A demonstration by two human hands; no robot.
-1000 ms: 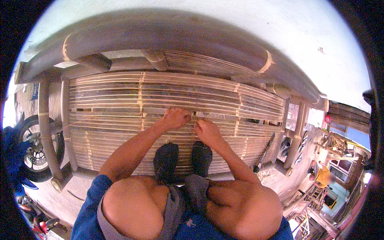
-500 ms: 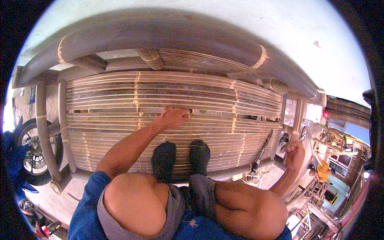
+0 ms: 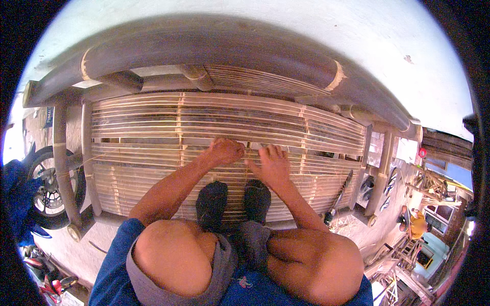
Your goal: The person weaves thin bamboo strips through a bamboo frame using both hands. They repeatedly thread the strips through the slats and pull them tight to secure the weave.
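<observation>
Slatted bamboo bench [image 3: 153, 117], both hands [image 3: 224, 151] mid-seat (far rail clear).

A slatted bamboo bench [image 3: 153, 117] bears two dark-socked feet [image 3: 235, 201] and both hands.

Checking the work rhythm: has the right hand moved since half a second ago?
Yes. The right hand came back from the right onto the bamboo slats, beside the left hand.

Left hand [image 3: 225, 151] curled closed, right hand [image 3: 273, 164] spread flat, both arms outstretched forward.
</observation>
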